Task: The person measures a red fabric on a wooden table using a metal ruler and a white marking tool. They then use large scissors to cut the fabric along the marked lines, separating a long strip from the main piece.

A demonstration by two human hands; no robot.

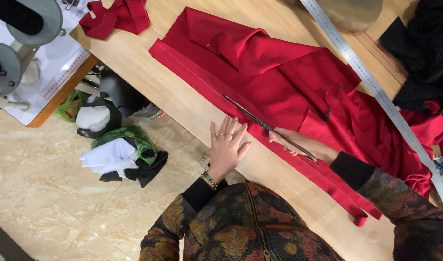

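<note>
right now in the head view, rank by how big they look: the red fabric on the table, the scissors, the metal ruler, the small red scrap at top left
1. red fabric
2. metal ruler, longest but thin
3. small red scrap
4. scissors

The scrap and scissors are close: the scissors look longer but slimmer.

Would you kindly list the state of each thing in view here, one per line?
red fabric: spread on the wooden table, partly folded over itself.
scissors: lying along the fabric's edge strip, blades look closed.
left hand: flat, fingers spread, at the fabric edge.
right hand: gripping the scissors.
metal ruler: flat across the table.
red scrap: crumpled at the table corner.
</note>
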